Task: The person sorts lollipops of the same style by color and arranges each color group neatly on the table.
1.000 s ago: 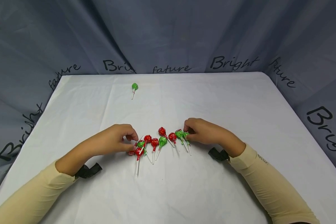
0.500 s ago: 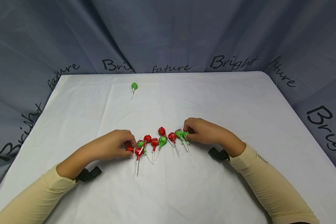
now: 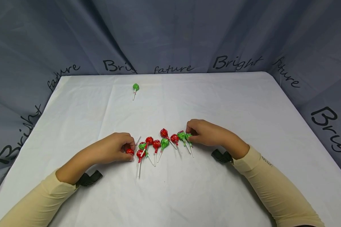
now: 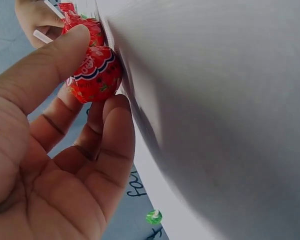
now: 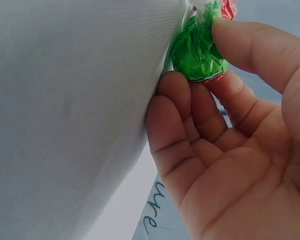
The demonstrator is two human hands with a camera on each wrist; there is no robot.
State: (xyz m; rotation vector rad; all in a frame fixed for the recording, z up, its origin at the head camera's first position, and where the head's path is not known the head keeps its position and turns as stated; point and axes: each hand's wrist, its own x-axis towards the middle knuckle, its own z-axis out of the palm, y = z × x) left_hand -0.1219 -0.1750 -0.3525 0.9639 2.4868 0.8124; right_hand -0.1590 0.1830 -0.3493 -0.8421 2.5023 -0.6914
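My left hand (image 3: 109,148) pinches a red-wrapped lollipop (image 4: 97,80) by its head, between thumb and fingers, low over the white cloth. Its white stick points away from the palm, up and right in the head view. On the other side, my right hand (image 3: 208,133) holds a green-wrapped lollipop (image 5: 192,55), thumb on one side and fingertips on the other. Between the hands runs a loose row of lollipops: a red one (image 3: 140,154) and a green one (image 3: 142,145) overlap near the left hand, and another green one (image 3: 182,135) lies against the right-hand one.
Farther back on the white-covered table (image 3: 230,94) lies a single green lollipop (image 3: 135,87). More red lollipops (image 3: 164,133) and a green one (image 3: 164,143) fill the middle of the row. A grey curtain (image 3: 170,34) with black lettering hangs behind the table.
My left hand has drawn back a little to the left and nearer, taking the red lollipop away from the cluster. The right hand stays in place.
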